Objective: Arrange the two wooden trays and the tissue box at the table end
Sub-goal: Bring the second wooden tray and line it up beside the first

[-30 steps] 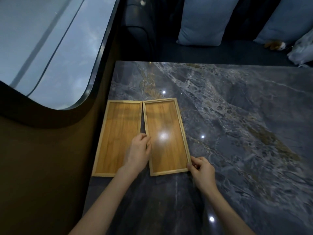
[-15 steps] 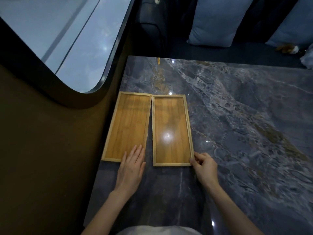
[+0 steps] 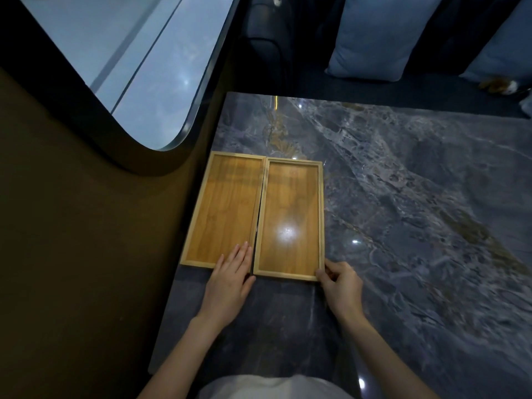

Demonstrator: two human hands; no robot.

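Observation:
Two shallow wooden trays lie side by side, long edges nearly touching, at the left end of the dark marble table (image 3: pixel 403 226). The left tray (image 3: pixel 224 205) sits along the table's left edge; the right tray (image 3: pixel 290 217) lies just beside it. My left hand (image 3: pixel 231 277) rests flat, fingers together, over the near right corner of the left tray. My right hand (image 3: pixel 339 280) pinches the near right corner of the right tray. No tissue box is in view.
A brown wall (image 3: pixel 86 254) with a rounded window (image 3: pixel 129 61) runs along the table's left side. Beyond the table's far edge is a dark seat with blue-grey cushions (image 3: pixel 377 38). The marble surface stretches to the right of the trays.
The right tray has swung straight and closed up against the left tray. My left hand slid from between the trays back to the left tray's near corner. The view shifted.

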